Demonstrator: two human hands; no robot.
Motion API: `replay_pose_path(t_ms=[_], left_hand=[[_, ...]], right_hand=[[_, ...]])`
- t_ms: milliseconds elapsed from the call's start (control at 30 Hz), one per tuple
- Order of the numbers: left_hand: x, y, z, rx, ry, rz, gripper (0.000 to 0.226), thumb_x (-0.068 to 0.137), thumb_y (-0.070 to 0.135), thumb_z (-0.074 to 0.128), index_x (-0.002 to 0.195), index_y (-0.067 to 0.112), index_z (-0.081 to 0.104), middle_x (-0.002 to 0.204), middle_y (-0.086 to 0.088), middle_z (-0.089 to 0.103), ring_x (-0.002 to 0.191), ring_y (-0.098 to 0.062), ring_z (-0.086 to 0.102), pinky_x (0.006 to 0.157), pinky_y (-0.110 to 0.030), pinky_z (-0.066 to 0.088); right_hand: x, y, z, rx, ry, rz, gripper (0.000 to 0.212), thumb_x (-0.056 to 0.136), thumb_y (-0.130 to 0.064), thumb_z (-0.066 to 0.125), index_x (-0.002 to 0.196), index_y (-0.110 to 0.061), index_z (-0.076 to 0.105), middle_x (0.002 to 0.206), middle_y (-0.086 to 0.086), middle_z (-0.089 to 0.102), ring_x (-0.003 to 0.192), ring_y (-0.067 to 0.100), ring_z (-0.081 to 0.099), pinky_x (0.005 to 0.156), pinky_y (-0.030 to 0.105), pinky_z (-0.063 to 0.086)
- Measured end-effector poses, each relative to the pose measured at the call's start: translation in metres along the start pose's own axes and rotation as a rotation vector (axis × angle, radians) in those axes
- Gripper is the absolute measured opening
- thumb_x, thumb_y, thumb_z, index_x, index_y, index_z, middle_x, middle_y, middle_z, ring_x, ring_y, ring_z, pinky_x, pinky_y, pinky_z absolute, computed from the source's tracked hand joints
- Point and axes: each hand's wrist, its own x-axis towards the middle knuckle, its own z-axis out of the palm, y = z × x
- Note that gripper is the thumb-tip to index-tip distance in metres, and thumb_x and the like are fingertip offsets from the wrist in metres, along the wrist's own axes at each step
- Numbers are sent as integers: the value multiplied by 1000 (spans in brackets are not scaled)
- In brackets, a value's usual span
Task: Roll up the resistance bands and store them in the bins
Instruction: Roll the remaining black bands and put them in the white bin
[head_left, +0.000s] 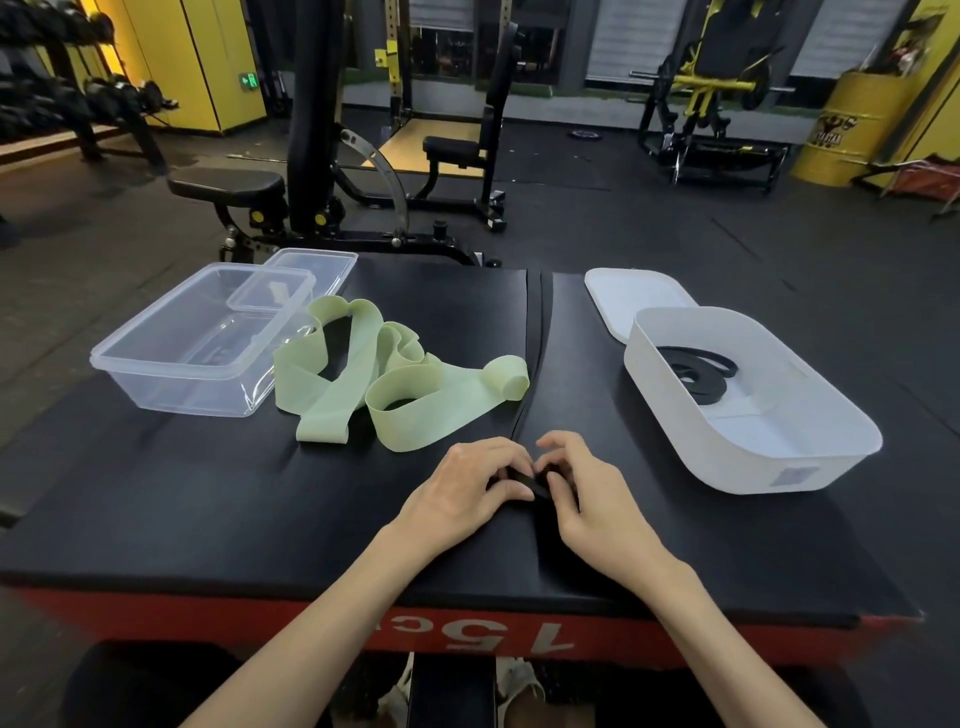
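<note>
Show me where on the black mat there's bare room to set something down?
Bare mat near left, bordered by the clear bin, green band and left hand. Another patch near right, between the right hand and white bin. Crowded where the green band sprawls beside the clear bin.

We barely see the black band (523, 480) under left hand (467, 488) and right hand (589, 501). The white bin (727, 447) label (793, 475) is too blurred.

worktop (208, 493): black padded top, red front marked 15 | adjustable bench (228, 184): black, just behind worktop | dumbbell rack (78, 98): far left | yellow lockers (208, 52): behind rack | yellow drum (841, 130): far right | weight plate (585, 135): flat on floor
</note>
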Motion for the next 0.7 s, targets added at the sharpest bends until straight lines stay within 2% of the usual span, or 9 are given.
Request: replay_pose_path(t_ms=[100, 200, 333, 400, 533, 600, 700], left_hand=[[0, 0, 1, -24, 21, -98, 26, 78, 19, 78, 100, 15, 67, 89, 7, 66, 74, -10, 57, 74, -23, 48], [2, 1, 0, -23, 20, -134, 32, 76, 21, 80, 105, 16, 66, 86, 8, 65, 74, -10, 57, 75, -24, 49], [3, 2, -1, -43, -42, -121, 53, 77, 18, 78, 125, 23, 58, 105, 14, 65, 74, -8, 55, 77, -18, 47], [3, 1, -1, -30, -67, -107, 58, 79, 18, 76, 132, 27, 55, 104, 13, 64, 74, -7, 53, 79, -18, 46], [2, 2, -1, -2, -102, -62, 52, 83, 15, 70, 132, 25, 57, 102, 8, 65, 78, -4, 50, 81, -24, 46], [2, 2, -2, -15, -119, -18, 43, 84, 13, 68, 126, 21, 62, 101, 11, 60, 79, -1, 51, 80, -19, 44], [2, 2, -3, -5, -125, 11, 28, 85, 13, 67, 113, 19, 66, 95, 14, 53, 78, 3, 49, 78, -15, 40]], right_hand=[[-3, -1, 0, 38, 54, 33, 39, 91, -8, 55, 119, -27, 38, 99, -13, 56, 88, 7, 59, 80, 22, 48], [2, -3, -7, 65, 41, 63, 40, 87, -8, 62, 111, -29, 38, 93, -10, 55, 81, 9, 60, 76, 26, 53], [6, -6, -10, 127, 35, 57, 39, 84, -1, 64, 104, -27, 43, 85, -6, 63, 82, 8, 63, 70, 19, 52], [5, -6, -9, 157, 52, 71, 39, 84, 1, 64, 99, -28, 43, 84, -6, 64, 84, 9, 64, 69, 18, 51], [5, -8, -5, 173, 116, 72, 37, 83, 3, 65, 89, -23, 39, 84, -5, 58, 83, 8, 66, 68, 22, 52], [5, -6, -7, 157, 123, 98, 32, 82, 0, 68, 88, -15, 41, 84, -2, 55, 76, 8, 65, 62, 18, 49], [4, 5, -19, 168, 24, 141, 21, 87, -6, 66, 90, -13, 47, 85, 4, 56, 73, 15, 69, 62, 21, 50]])
